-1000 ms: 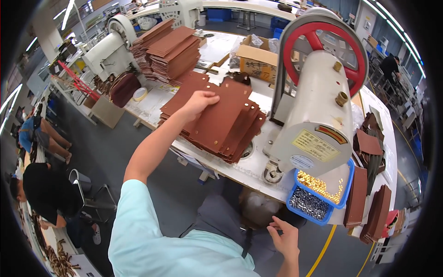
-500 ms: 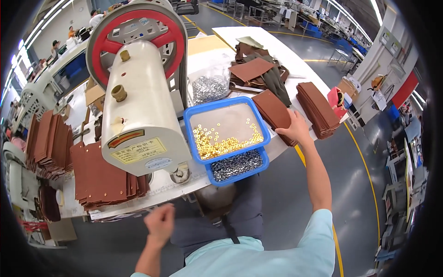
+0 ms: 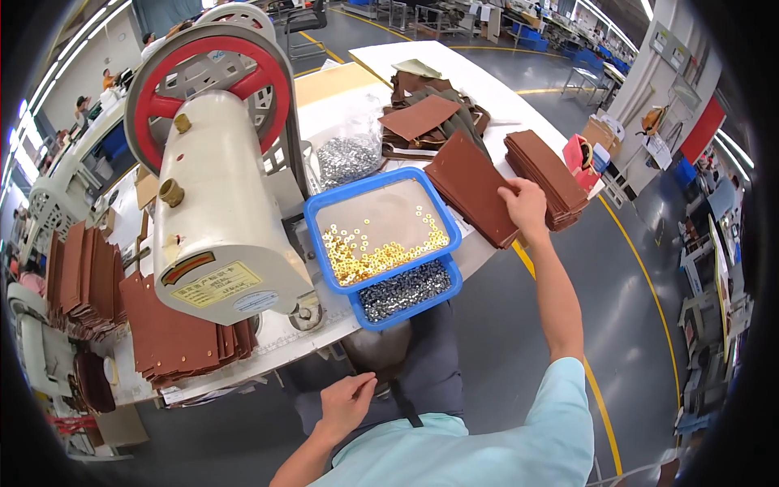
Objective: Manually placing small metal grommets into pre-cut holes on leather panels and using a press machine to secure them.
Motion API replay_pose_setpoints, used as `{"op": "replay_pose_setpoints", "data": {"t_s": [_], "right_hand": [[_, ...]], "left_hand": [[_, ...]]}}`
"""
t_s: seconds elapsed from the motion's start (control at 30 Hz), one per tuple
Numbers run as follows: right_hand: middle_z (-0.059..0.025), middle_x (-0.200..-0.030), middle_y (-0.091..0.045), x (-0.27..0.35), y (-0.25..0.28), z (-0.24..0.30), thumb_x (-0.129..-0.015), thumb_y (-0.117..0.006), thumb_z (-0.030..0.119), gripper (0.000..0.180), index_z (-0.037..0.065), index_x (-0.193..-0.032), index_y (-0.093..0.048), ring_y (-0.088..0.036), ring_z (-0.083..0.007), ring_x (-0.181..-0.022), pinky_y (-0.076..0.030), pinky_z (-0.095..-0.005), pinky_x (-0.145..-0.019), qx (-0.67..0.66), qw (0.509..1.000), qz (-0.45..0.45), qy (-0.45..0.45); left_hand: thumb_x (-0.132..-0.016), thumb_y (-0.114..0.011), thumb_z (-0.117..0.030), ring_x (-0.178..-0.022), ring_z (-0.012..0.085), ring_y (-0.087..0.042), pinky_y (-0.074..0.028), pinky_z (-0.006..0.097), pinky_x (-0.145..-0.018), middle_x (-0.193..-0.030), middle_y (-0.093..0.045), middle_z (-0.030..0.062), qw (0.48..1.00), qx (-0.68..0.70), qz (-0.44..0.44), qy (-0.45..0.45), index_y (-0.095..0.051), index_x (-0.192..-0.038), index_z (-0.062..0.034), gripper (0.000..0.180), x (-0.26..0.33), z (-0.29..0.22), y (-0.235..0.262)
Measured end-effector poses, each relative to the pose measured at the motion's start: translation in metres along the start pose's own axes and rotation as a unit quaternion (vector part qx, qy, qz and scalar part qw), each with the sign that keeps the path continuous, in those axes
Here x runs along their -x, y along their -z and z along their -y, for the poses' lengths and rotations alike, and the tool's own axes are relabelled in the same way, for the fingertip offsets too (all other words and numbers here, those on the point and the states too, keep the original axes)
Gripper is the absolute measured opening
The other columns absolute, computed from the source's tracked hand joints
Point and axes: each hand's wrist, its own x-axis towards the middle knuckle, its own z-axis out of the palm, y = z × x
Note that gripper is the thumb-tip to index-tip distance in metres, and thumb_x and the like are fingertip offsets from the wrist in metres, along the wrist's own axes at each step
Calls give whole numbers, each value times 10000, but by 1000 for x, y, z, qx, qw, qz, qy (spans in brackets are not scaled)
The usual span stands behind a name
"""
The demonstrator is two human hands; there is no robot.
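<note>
My right hand [image 3: 526, 209]: fingers curled on near edge of brown leather panel [image 3: 471, 188]
Panel axis: runs away, up-left
My left hand [image 3: 345, 403]: loosely curled, empty, at lap, well apart

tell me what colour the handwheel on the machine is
Red, with a pale metal rim: the handwheel shows best in the head view, atop the cream machine.

The press machine [image 3: 219, 219] stands on the bench [image 3: 487, 81] ahead of you, to your left. Two stacked trays [image 3: 381, 235] sit just right of it. Right of the trays lie leather stacks [image 3: 475, 187], with your right hand [image 3: 526, 207] on them. Left of the machine lie more leather pieces [image 3: 178, 341]. Your left hand [image 3: 345, 402] rests below the bench edge.
</note>
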Motion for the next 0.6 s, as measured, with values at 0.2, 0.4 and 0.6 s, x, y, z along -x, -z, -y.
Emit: {"op": "replay_pose_setpoints", "data": {"t_s": [0.2,0.4,0.6], "right_hand": [[-33,-979,-735,80,41,59,-889,-718,38,152,24,-1040,-702,-686,-100,-852,-549,-283,-746,-593,800,81,-44],[-24,-865,-722,187,11,82,-900,-765,78,150,-10,-983,-677,-667,-72,-824,-535,-239,-724,-436,735,518,-34],[-142,-877,-755,132,-21,127,-858,-772,168,235,32,-1048,-755,-737,-241,-801,-571,-355,-727,-293,832,386,269]], "left_hand": [[-869,-796,-135,-733,124,-679,-549,277,-663,-899,-742,64,995,72,33,56,-742,-1153,-63,298,-32,-13,18],[-941,-751,-162,-1090,167,-652,-550,330,-900,-1249,-672,100,825,558,39,77,-571,-1374,-4,495,-70,-37,4],[-985,-703,-147,-935,134,-686,-565,298,-832,-1077,-728,68,859,463,-22,217,-669,-1192,27,272,-58,-22,13]]}}
